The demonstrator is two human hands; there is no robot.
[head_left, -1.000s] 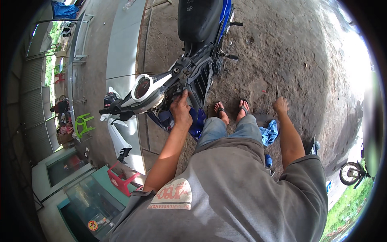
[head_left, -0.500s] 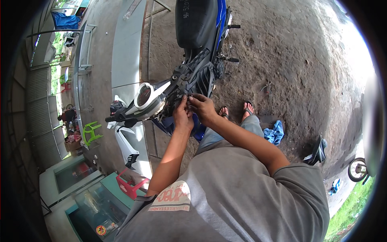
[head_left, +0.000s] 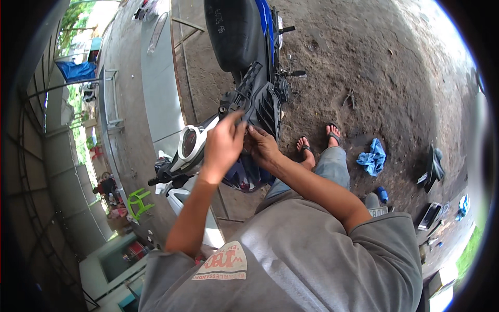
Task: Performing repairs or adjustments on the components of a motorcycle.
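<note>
A black and blue motorcycle (head_left: 231,34) with a black seat and a white-rimmed instrument cluster (head_left: 189,142) stands before me, its front panels partly off and dark inner parts exposed. My left hand (head_left: 223,145) is raised over the front section beside the cluster, blurred by motion, so its grip is unclear. My right hand (head_left: 262,144) is beside it at the dark parts, thumb and fingertips pinched on something too small to make out. Both hands hide part of what lies beneath them.
Crumpled blue cloth (head_left: 371,157), a black loose panel (head_left: 432,168) and a blue can (head_left: 382,194) lie to my right on the rough floor (head_left: 332,57). A grey board (head_left: 161,78), a white fairing piece (head_left: 179,200) and a green chair (head_left: 138,203) are to the left.
My right hand has come from the right side onto the motorcycle's front. My left hand has lifted upward and leftward from beside it. The view has shifted.
</note>
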